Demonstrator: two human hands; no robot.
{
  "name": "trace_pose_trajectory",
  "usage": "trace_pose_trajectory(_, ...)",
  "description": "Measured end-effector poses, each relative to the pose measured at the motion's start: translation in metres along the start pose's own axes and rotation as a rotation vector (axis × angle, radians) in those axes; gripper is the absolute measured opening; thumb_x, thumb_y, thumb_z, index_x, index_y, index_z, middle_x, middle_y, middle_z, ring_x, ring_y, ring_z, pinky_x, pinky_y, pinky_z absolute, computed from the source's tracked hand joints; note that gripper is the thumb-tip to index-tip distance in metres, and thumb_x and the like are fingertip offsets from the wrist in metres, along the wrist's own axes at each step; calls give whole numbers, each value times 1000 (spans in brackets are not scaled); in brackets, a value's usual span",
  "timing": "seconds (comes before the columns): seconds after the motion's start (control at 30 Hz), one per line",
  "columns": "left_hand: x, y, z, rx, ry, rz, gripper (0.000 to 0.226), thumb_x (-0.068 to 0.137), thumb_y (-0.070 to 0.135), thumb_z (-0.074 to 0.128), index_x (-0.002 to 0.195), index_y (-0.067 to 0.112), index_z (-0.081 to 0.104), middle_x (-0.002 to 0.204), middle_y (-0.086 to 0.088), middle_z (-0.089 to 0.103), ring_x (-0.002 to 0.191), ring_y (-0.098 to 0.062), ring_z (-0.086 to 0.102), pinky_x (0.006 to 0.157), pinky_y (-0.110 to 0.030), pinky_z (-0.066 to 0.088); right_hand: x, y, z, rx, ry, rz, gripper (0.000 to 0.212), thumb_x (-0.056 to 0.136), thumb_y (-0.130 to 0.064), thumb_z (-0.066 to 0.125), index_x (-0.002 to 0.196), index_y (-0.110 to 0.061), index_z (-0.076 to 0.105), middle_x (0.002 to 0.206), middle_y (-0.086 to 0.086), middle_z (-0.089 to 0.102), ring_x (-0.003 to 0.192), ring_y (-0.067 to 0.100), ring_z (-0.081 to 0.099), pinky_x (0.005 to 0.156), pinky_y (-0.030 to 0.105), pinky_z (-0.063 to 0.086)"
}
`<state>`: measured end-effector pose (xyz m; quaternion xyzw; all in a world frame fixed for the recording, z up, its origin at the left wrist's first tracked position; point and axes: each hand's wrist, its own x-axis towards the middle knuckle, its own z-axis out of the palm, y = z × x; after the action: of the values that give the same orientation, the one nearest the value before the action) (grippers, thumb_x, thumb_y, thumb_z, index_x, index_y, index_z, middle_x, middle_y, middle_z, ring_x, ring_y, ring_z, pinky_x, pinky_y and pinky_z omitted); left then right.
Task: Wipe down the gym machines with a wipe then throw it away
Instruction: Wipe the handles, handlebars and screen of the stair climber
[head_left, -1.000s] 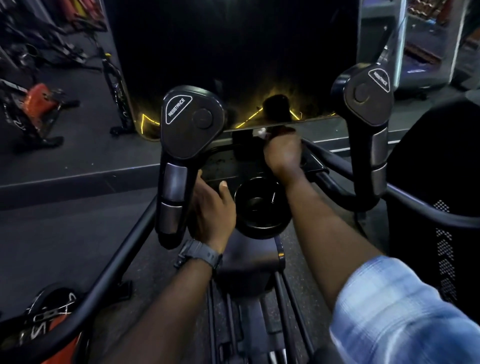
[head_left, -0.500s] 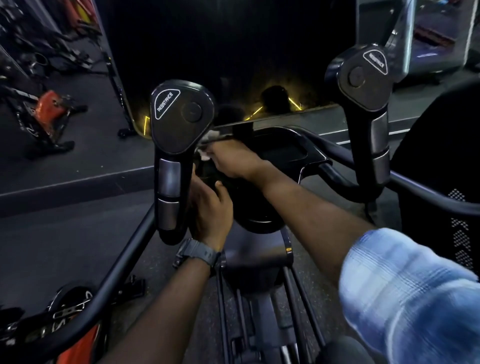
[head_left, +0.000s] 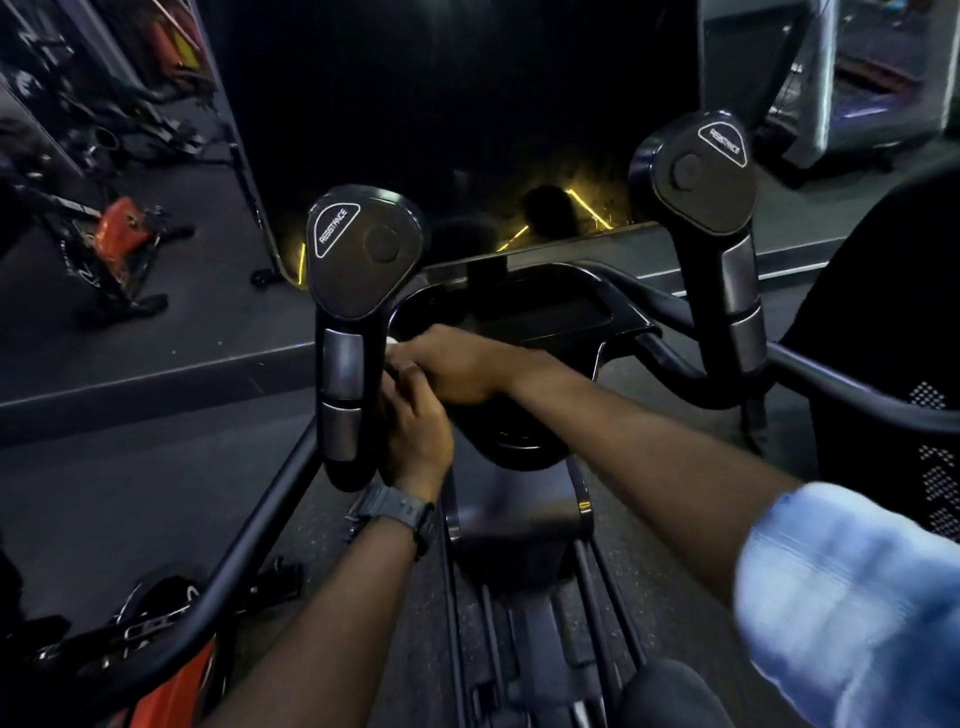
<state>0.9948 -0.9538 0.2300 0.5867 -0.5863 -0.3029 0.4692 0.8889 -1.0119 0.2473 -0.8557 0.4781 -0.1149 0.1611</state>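
Beside the left resistance handle (head_left: 358, 312) of the gym machine (head_left: 524, 312), both hands meet just under the left edge of the black console (head_left: 545, 306). The right hand (head_left: 457, 364) reaches across from the right, its fingers curled in a narrow grip round a white wipe (head_left: 390, 341), of which only a small pale scrap shows at the fingertips, right against the inner side of the handle's grey stem. The left hand (head_left: 415, 431) lies directly below that grip, touching the right hand from beneath and pressed close to the same stem; its fingers are hidden behind the handle and the other hand, so I cannot tell whether its grip is wide, narrow or holding anything. A dark wristwatch (head_left: 400, 512) sits on the left wrist, nearer the camera than the grip. A light blue sleeve (head_left: 852, 597) covers the right upper arm, far back from the grip at the lower right. Just right of and below the grip is the round black cup holder (head_left: 519, 447), partly covered by the right forearm. Well to the right of the grip stands the second resistance handle (head_left: 711, 208), upright, with the word RESISTANCE on its flat head as on the left one. Beyond the grip a dark mirror or panel (head_left: 467, 104) shows yellow light lines low down. Far left of the grip, on the dark floor (head_left: 156, 467), is an orange and black exercise bike (head_left: 119, 234).
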Motion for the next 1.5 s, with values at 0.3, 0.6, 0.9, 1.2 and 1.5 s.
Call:
trace_pose_trajectory(0.3,-2,8,-1,-40,-23,-64,46,108,25,31,149,6,31,157,-12,32,143,-21,29,101,-9,14,-27,-8,14,-21,88,142,33,100,-33,40,131,-24,48,126,11,58,110,32,59,89,41,47)
trace_pose_trajectory(0.6,5,-1,5,80,-81,-61,53,107,33,25,152,6,28,161,-12,26,148,-21,20,108,-10,1,-36,-6,-1,-90,117,398,33,99,-23,39,128,-16,53,125,14,60,111,34,59,82,36,43)
trace_pose_trajectory(0.9,-5,-4,4,5,-150,-5,67,102,56,13,149,15,36,155,-7,36,144,-20,30,118,-26,16,-51,14,3,-90,182,479,33,99,-24,44,131,-18,46,122,18,59,108,37,59,87,41,47)
trace_pose_trajectory(1.2,-9,-14,1,-54,-172,78,77,94,59,11,147,14,42,152,-2,43,140,-12,36,113,-17,21,-59,1,9,-103,190,540,48,97,-16,44,145,-25,40,146,7,45,126,30,48,103,37,39)
trace_pose_trajectory(1.5,-20,1,-6,-127,-211,-18,53,107,38,19,135,11,55,139,-6,56,130,-20,49,112,-36,33,-104,-52,43,-234,183,260,56,90,-3,47,143,-21,44,150,3,40,122,27,54,89,40,52)
